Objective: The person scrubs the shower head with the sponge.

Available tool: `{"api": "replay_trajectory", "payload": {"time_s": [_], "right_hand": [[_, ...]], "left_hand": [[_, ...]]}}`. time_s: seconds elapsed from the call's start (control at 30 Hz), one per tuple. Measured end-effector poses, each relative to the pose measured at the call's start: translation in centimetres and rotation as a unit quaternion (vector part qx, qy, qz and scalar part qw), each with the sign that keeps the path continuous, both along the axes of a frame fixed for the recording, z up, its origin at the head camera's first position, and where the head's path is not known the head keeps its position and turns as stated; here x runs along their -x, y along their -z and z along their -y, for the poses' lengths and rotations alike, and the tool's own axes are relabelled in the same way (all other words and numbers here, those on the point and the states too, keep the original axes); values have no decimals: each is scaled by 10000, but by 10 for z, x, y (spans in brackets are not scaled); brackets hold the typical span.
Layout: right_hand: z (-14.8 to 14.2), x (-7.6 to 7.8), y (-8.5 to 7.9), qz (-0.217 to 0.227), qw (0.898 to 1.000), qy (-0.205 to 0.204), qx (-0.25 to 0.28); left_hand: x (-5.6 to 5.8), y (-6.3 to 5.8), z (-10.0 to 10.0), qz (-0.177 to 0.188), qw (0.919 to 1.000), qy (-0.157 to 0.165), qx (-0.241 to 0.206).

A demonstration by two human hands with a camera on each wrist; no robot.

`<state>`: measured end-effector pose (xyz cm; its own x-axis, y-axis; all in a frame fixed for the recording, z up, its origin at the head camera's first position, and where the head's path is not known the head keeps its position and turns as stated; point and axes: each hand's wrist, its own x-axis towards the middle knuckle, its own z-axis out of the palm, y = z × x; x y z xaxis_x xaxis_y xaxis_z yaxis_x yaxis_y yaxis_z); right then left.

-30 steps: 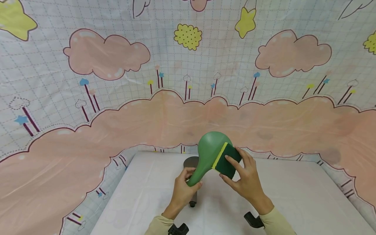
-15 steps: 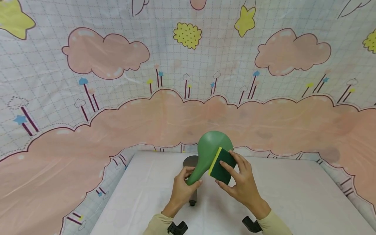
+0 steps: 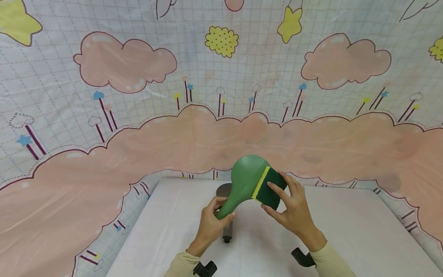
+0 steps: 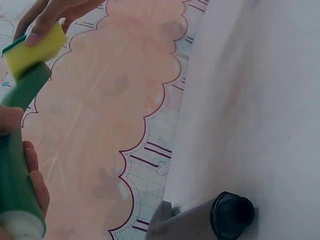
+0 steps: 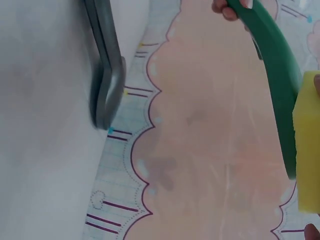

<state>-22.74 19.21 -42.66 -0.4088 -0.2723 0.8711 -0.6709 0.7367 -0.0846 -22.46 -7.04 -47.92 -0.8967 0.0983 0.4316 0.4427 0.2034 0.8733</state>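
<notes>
A green shower head (image 3: 246, 175) is held up above the table, its smooth round back facing the head camera. My left hand (image 3: 210, 223) grips it low on the handle, thumb on the near side. In my right hand (image 3: 295, 211) is a sponge (image 3: 276, 177) with a dark green scouring side and a yellow side, pinched between thumb and fingers. The sponge's yellow side (image 5: 306, 150) lies against the shower head's right edge in the right wrist view. The right wrist view crops most of the right hand.
On the white table (image 3: 166, 231) behind my left hand lies a grey shower head (image 3: 227, 231), its threaded end toward me. Black wrist devices (image 3: 303, 257) sit at both cuffs. A patterned cloth backdrop (image 3: 207, 142) rises behind the table.
The sponge slid down and left across the shower head's back, then back up and right to its edge. The left hand and shower head shifted slightly left.
</notes>
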Motion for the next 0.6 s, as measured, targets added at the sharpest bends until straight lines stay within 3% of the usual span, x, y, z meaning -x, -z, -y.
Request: {"api": "replay_trajectory", "payload": {"time_s": [0.33, 0.6], "right_hand": [[-7, 3, -4, 366, 9992, 146, 74], [4, -1, 3, 335, 9994, 105, 0]], "left_hand": [[-2, -2, 0, 90, 10000, -21, 2], [-3, -2, -4, 37, 10000, -68, 13]]}}
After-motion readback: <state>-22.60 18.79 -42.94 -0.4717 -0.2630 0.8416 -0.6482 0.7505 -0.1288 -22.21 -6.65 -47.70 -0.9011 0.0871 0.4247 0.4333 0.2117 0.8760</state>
